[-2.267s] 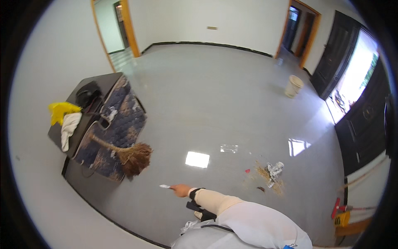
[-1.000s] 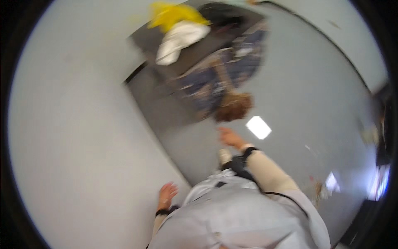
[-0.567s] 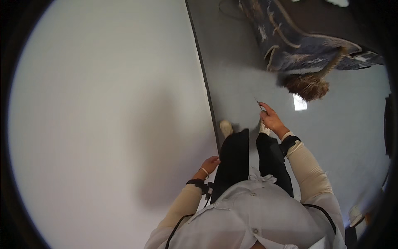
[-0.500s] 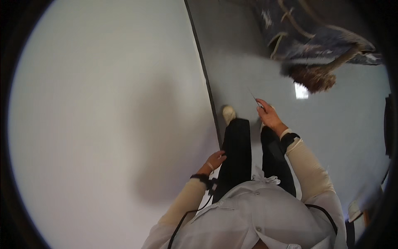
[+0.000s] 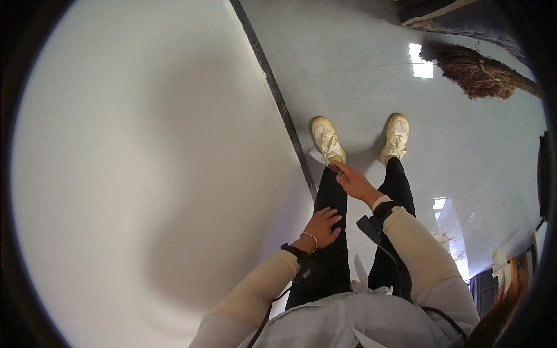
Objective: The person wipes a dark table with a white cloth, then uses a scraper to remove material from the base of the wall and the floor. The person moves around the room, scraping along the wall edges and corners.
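My right hand (image 5: 355, 182) is closed round the dark handle of what looks like a putty knife (image 5: 319, 156). Its flat, pale blade points up and left, passing over my left shoe (image 5: 328, 139) near the foot of the wall. Lower down, my left hand (image 5: 324, 228) hovers in front of my left thigh with its fingers spread and nothing in it. A large white wall (image 5: 116, 174) fills the left side of the view, and neither hand appears to touch it. Each wrist wears a black strap with a cable.
A dark baseboard (image 5: 277, 95) runs along the wall's foot beside the grey, shiny floor (image 5: 354, 87). A brown bristle broom (image 5: 473, 69) lies at the upper right, below a dark covered piece (image 5: 481, 23). Brown wooden furniture (image 5: 506, 296) stands at the lower right.
My right hand has come left and down, turning the blade so its flat side shows. My left hand has moved slightly right, its fingers spreading. The view has shifted, bringing both shoes into sight.
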A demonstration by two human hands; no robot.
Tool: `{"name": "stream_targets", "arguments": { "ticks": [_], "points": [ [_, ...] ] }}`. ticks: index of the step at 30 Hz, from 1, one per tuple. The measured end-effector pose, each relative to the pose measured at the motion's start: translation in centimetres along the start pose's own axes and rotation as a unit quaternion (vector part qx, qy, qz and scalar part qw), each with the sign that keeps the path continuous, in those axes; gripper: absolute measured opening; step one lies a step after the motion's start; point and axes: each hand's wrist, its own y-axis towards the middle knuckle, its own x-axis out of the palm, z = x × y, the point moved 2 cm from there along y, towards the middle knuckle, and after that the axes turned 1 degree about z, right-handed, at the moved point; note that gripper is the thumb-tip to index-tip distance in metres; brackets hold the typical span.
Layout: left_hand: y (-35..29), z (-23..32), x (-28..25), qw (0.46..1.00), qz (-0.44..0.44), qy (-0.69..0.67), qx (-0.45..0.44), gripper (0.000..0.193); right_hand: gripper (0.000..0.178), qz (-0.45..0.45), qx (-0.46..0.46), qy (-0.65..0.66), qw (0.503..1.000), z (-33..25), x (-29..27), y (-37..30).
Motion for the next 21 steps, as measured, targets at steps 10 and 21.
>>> {"name": "stream_targets", "arguments": {
  "ticks": [10,21],
  "points": [
    [-0.7,-1.7,-4.8,0.994,0.055,-0.097,0.004,0.035,0.044,0.109,-0.088,-0.002,0.990,-0.2,6.3,13.8],
    [-1.0,-3.2,-6.8,0.980,0.135,-0.144,-0.024,0.037,0.043,0.114,-0.027,0.019,0.993,-3.8,5.8,26.9]
  ]
}}
